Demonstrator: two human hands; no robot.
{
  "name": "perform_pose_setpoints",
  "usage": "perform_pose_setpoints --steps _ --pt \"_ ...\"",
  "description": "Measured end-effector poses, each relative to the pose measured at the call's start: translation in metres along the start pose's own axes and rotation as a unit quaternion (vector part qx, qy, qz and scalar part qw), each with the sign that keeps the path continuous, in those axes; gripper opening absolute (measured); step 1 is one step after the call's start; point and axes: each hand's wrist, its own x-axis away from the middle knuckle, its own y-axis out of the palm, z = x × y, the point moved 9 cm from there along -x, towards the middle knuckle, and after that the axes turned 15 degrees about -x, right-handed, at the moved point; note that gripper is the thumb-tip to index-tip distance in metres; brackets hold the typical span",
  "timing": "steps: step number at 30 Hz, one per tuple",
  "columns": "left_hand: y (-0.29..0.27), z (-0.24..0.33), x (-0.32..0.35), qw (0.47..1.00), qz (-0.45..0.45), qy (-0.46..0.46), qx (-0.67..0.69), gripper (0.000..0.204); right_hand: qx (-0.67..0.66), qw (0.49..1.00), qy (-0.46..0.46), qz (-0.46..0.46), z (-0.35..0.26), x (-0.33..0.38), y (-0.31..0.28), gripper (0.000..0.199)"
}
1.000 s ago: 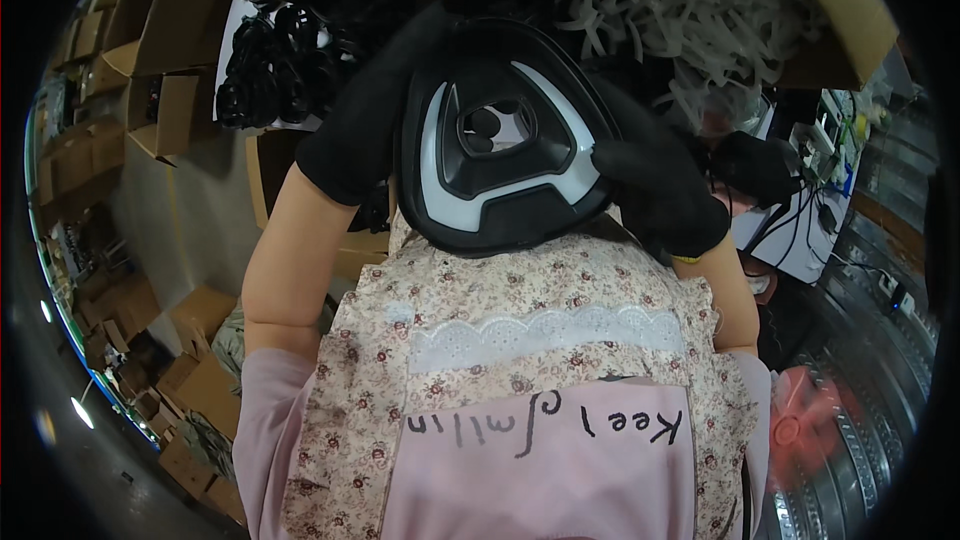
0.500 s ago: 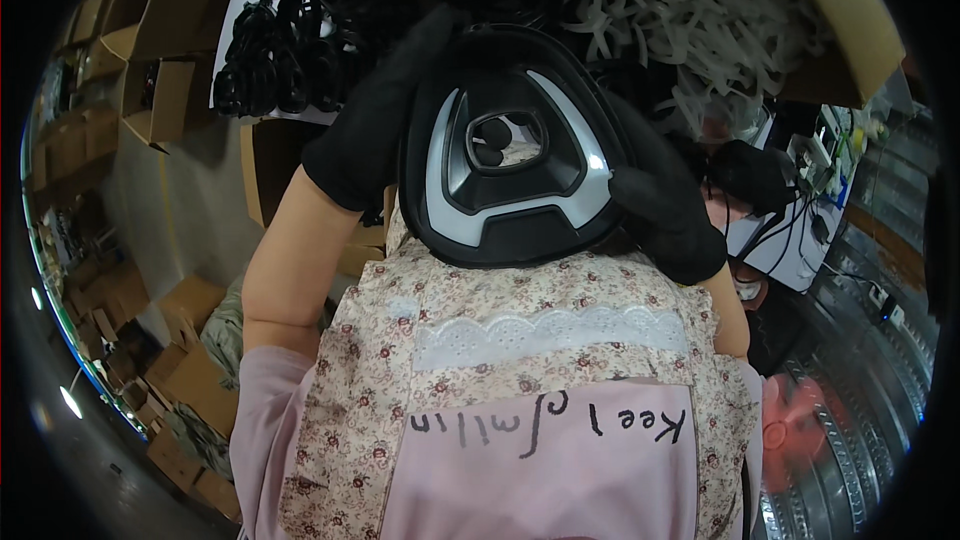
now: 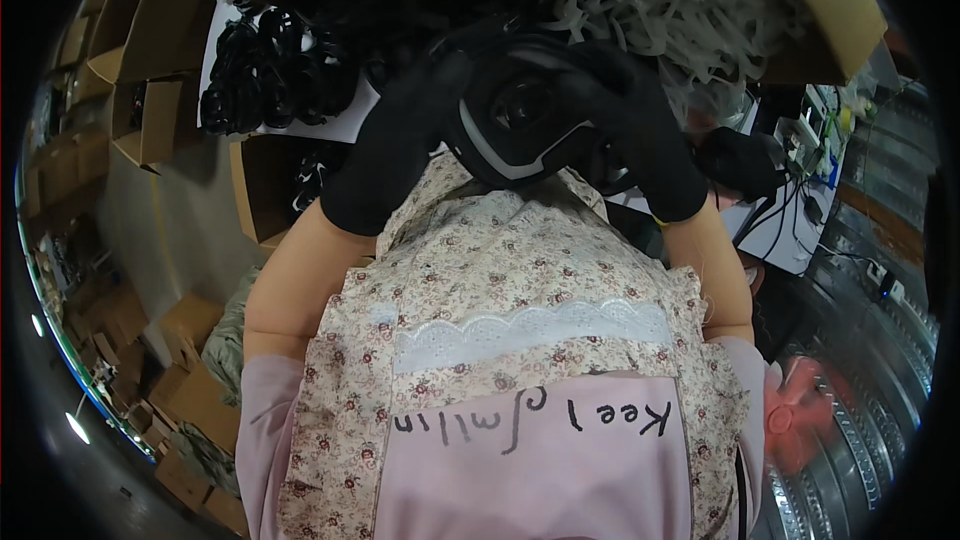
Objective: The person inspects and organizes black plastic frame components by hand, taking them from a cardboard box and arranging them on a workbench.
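Note:
Both my hands wear black gloves and hold a black rounded plastic housing with a silver U-shaped trim, in front of my floral apron. My left hand is closed on its left side. My right hand grips its right side, the fingers lying over the upper face and covering part of the trim. A dark round opening shows in the middle of the housing. Its far edge blends into the dark background, and several fingertips are hard to make out there.
Black plastic parts are heaped on a white table at the left. A carton of translucent curved strips stands at the far right. Cables lie right of my hand. Cardboard boxes line the left; a red fan is lower right.
The housing has moved away from my body and tilted, so less of its silver trim shows. My right hand has shifted from its right edge to over its upper right side.

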Motion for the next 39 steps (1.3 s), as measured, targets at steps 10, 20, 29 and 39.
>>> perform_pose_setpoints --steps 10,20,29,39 --pt "-0.001 0.007 -0.013 0.979 0.056 0.051 -0.187 0.039 -0.122 0.992 0.013 0.026 0.02 0.004 -0.003 0.026" --pt "0.025 0.011 -0.008 0.964 -0.184 -0.054 0.184 0.048 -0.055 0.998 -0.018 -0.032 -0.015 -0.001 -0.008 0.035" --pt "0.007 -0.077 0.044 0.92 -0.167 -0.349 0.059 0.043 0.112 0.986 -0.028 -0.122 0.007 0.012 0.027 0.044" --pt "0.04 -0.016 0.04 0.914 -0.242 -0.008 -0.325 0.047 0.13 0.988 -0.021 -0.076 0.019 0.011 0.032 0.038"
